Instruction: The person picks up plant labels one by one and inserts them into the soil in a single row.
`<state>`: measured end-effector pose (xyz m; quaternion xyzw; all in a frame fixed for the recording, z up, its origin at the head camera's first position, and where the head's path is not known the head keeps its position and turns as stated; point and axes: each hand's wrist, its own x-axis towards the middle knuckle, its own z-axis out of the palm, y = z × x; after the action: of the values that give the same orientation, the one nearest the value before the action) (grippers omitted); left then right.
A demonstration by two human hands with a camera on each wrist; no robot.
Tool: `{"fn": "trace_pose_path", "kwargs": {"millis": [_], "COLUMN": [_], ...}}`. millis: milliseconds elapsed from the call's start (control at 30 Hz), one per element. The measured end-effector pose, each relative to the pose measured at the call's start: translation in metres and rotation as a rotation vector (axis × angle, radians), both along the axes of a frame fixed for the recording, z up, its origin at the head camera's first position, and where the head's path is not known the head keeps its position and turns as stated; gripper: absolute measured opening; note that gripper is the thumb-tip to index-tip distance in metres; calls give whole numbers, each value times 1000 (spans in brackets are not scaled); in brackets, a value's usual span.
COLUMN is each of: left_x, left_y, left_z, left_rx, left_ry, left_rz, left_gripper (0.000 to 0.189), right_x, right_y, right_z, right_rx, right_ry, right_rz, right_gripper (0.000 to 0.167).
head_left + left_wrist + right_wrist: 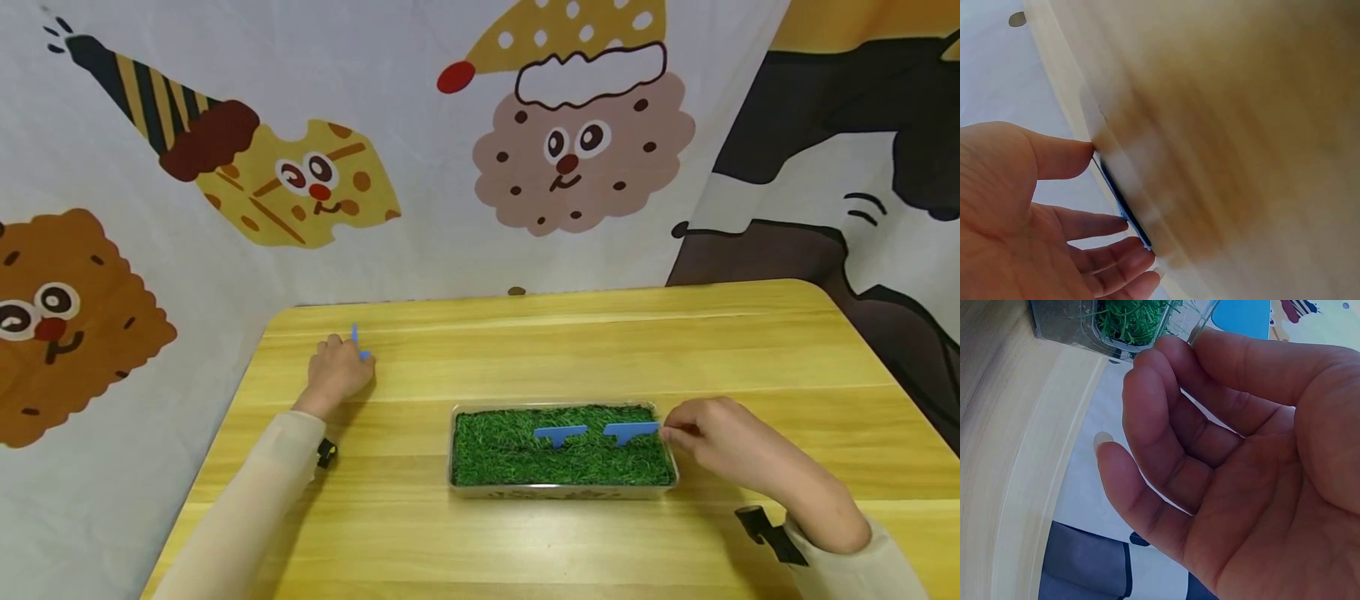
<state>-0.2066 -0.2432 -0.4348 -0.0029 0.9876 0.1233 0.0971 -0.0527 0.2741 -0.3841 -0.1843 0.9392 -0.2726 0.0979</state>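
Note:
At the far left of the table, my left hand (pixel 339 371) holds a thin blue piece (pixel 1124 203) between thumb and fingertips. The hand covers part of the piece in the head view. My right hand (pixel 731 437) is at the right end of a clear plastic box (pixel 562 493) filled with green artificial grass (pixel 517 462). Its thumb and index finger pinch the clear rim (pixel 1196 334); the other fingers curl loosely below. Two flat blue pieces with short stems, a left one (pixel 561 432) and a right one (pixel 632 430), stand in the grass. The right one reaches almost to the right fingertips.
The box rests on a light wooden table (pixel 420 550) with rounded far corners. A white cloth with cartoon biscuits (pixel 427 167) hangs behind the table's far edge. Black straps and mounts (pixel 772 537) sit at both sleeves.

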Motion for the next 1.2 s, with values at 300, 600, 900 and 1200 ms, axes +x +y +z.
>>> {"fn": "trace_pose_path", "kwargs": {"millis": [300,600,900,1200], "left_x": [-1,-3,-5,-10], "left_y": [-1,-4,-6,-11], "left_z": [6,7,7,4], "left_rx": [15,18,106,224], "left_ry": [-12,-29,5,27], "left_rz": [-26,-58,-43,-76], "left_gripper": [34,43,56,52], "right_x": [1,1,1,1], "right_y": [0,-1,-1,-1], "right_z": [-1,-1,-1,-1], "right_rx": [-1,4,10,9], "right_ry": [8,0,13,19], "right_rz": [-1,-4,6,3], "right_gripper": [12,11,12,11]}}
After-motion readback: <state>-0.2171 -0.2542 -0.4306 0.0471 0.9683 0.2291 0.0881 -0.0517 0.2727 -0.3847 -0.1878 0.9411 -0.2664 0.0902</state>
